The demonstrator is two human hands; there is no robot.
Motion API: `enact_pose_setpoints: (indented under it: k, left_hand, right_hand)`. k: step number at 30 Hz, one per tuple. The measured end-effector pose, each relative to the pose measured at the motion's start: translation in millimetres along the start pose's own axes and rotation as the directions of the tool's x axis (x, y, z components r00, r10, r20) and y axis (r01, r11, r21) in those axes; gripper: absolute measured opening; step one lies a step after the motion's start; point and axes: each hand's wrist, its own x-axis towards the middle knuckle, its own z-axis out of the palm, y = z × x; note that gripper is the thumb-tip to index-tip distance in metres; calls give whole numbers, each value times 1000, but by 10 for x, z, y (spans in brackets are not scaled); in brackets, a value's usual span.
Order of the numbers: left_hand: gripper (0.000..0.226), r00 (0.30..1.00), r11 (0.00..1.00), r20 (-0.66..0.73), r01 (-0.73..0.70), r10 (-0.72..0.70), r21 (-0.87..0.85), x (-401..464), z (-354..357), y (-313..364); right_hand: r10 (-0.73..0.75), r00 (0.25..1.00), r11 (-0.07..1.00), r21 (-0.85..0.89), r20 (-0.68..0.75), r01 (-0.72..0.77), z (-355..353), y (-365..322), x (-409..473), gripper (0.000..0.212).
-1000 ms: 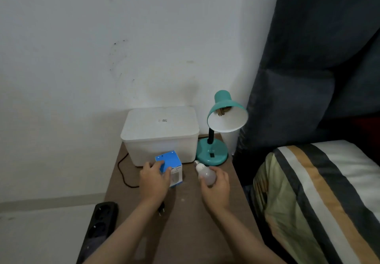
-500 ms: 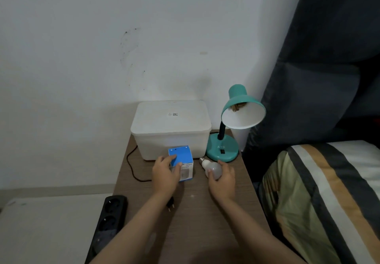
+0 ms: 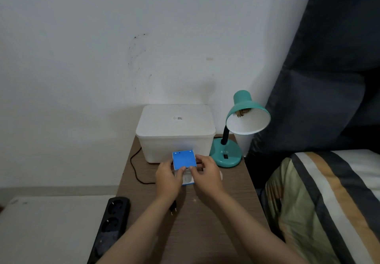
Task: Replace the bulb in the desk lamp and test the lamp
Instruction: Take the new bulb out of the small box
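On a small brown bedside table (image 3: 205, 222), both hands hold a small blue-topped bulb box (image 3: 183, 159) near the table's middle, just in front of a white lidded storage box (image 3: 175, 132). The left hand (image 3: 167, 178) grips the box's left side with fingers curled round it, and the right hand (image 3: 205, 174) pinches its right side and near edge. The box stands upright, its long axis vertical, the blue end facing up and tilted slightly toward the viewer. A pale rounded shape shows just past the right hand's right edge, too hidden to identify. To the right, at the table's far right corner, stands a teal desk lamp (image 3: 236, 132); its shade opens toward the viewer and downward, with the socket showing bare inside. A black cord (image 3: 134, 169) trails along the left, its plug (image 3: 173, 209) lies loose beneath the left wrist, and a black power strip (image 3: 111, 224) hangs off the near left edge. A striped bed (image 3: 329, 202) lies to the right.
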Motion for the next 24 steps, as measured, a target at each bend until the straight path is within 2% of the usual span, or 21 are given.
enact_pose_setpoints:
  k: [9,15,20,24]
  left_hand:
    - [36,998,994,38,-44,48,-95,-49,-72,-36]
    - [55,994,987,92,-43,57,-152,-47,-142,-1]
    - [53,978,992,188,-70,89,-104,19,-197,21]
    - [70,937,997,341,-58,73,-54,141,-252,-19]
  right_hand:
    - [96,995,993,68,14,-97,2,12,6,35]
    - [62,998,988,142,24,-65,-66,-48,-47,55]
    - [0,998,988,152,62,-9,-111,-54,-62,69]
    - [-8,993,991,135,118,-8,-119,-8,-41,75]
